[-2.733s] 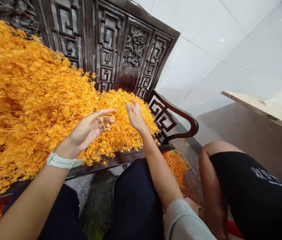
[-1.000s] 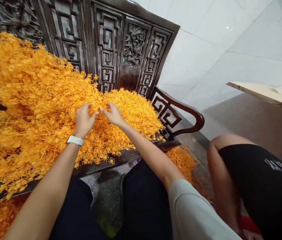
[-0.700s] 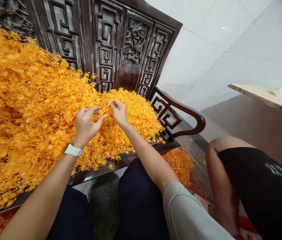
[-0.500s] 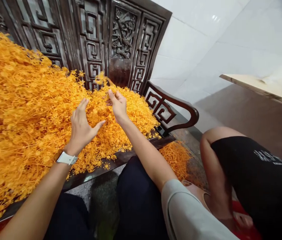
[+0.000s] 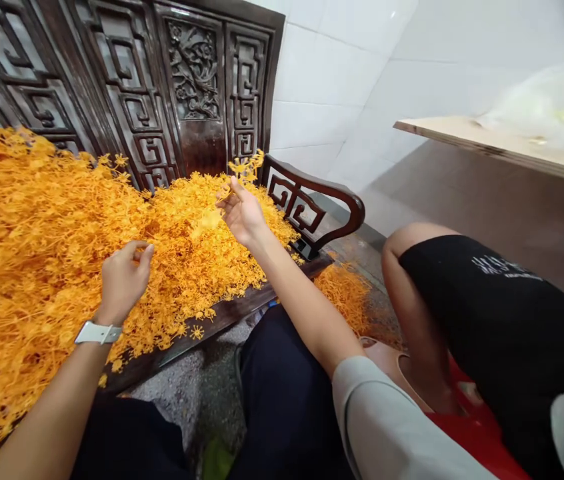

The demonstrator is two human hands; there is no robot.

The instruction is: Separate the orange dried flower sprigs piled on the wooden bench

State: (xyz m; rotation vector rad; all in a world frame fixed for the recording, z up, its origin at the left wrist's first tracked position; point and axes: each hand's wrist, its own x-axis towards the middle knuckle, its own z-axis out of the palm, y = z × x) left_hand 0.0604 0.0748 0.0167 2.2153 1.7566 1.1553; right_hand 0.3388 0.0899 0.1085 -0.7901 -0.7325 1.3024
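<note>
A big heap of orange plastic flower sprigs (image 5: 47, 227) covers the seat of a dark carved wooden bench (image 5: 197, 87). My left hand (image 5: 122, 280), with a white watch on the wrist, rests on the heap with its fingers curled into the sprigs. My right hand (image 5: 242, 210) is raised over the right end of the heap, palm up, pinching a small orange sprig (image 5: 245, 170) that sticks up from its fingertips.
The bench armrest (image 5: 322, 213) curves just right of my right hand. More orange sprigs (image 5: 345, 293) lie on the floor below it. Another person's bare knee and black shorts (image 5: 462, 293) are at the right. A wooden board (image 5: 502, 147) juts in at upper right.
My hands met on the heap, then parted. The right hand lifted a sprig up and to the right. The left hand dropped back onto the heap and curled.
</note>
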